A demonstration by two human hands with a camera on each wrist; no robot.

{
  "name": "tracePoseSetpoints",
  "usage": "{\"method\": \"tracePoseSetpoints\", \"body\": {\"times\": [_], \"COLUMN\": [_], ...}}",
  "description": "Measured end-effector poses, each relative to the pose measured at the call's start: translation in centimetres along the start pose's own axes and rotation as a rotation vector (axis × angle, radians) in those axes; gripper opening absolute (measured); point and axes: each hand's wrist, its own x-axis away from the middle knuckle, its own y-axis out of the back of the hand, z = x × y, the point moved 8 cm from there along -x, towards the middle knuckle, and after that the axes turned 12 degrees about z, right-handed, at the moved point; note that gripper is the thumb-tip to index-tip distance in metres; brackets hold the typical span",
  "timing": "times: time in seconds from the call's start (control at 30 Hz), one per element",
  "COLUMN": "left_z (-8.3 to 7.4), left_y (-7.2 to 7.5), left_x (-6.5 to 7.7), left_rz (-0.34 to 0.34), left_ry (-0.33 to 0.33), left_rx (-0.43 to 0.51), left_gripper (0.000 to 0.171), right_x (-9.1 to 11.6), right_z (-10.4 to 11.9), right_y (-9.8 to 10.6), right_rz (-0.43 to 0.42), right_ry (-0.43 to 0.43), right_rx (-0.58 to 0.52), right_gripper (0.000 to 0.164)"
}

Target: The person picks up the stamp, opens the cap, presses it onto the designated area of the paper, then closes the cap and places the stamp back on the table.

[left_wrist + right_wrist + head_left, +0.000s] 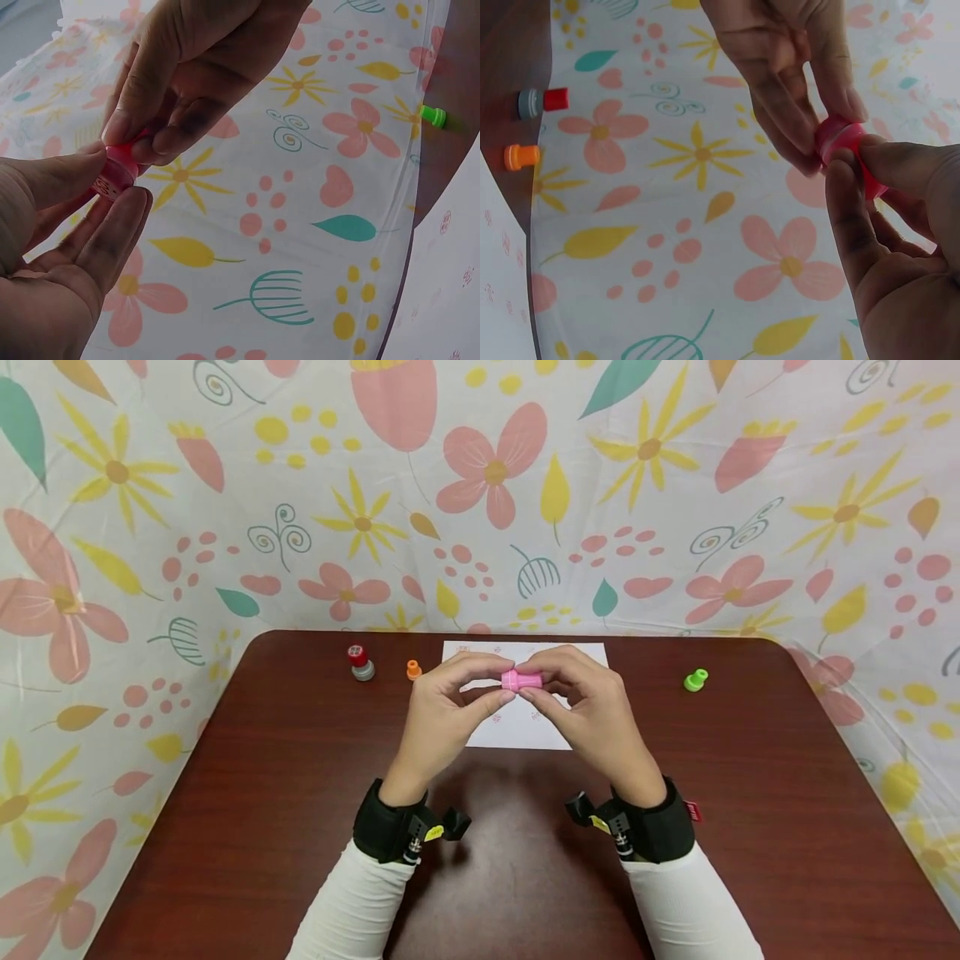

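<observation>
Above the paper, both hands hold a small pink stamp (522,681) lying sideways between them. Its wider end is pinched between the thumb and fingertips of my left hand (441,710). My right hand (603,714) pinches the narrower handle end with thumb and fingers. In the left wrist view the stamp (120,166) is partly covered by fingertips, and a pale band shows around it in the right wrist view (840,139). White paper (521,737) with rows of small red prints lies on the table beneath the hands.
A red and grey stamp (361,663) and an orange stamp (413,670) stand left of the paper on the brown table (300,827). Farther right is a green stamp (696,680). A flowered cloth (480,560) hangs behind the table.
</observation>
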Motion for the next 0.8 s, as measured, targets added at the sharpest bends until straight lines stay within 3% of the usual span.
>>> {"method": "tracePoseSetpoints", "body": {"times": [0.27,0.4,0.6,0.7,0.8], "left_z": [0.4,0.4,0.4,0.1,-0.6], "left_y": [-0.1,-0.2,-0.2,-0.2,-0.6], "left_x": [0.1,0.1,0.1,0.1,0.1], "left_rz": [-0.042,-0.055,-0.015,0.016,0.034], "left_ry": [0.018,0.028,0.046,0.019,-0.050], "left_rx": [0.052,0.033,0.011,-0.079,-0.286], "left_gripper": [0.031,0.031,0.028,0.029,0.032], "right_x": [0.0,0.1,0.1,0.0,0.0], "right_z": [-0.3,-0.3,-0.1,-0.1,-0.1], "right_y": [-0.3,-0.2,-0.4,-0.5,-0.5], "right_rz": [-0.018,-0.041,-0.055,-0.056,-0.065], "right_ry": [-0.018,-0.031,-0.035,-0.030,-0.027], "right_rx": [-0.101,-0.093,0.003,0.060,0.094], "right_gripper": [0.030,0.030,0.025,0.024,0.024]}}
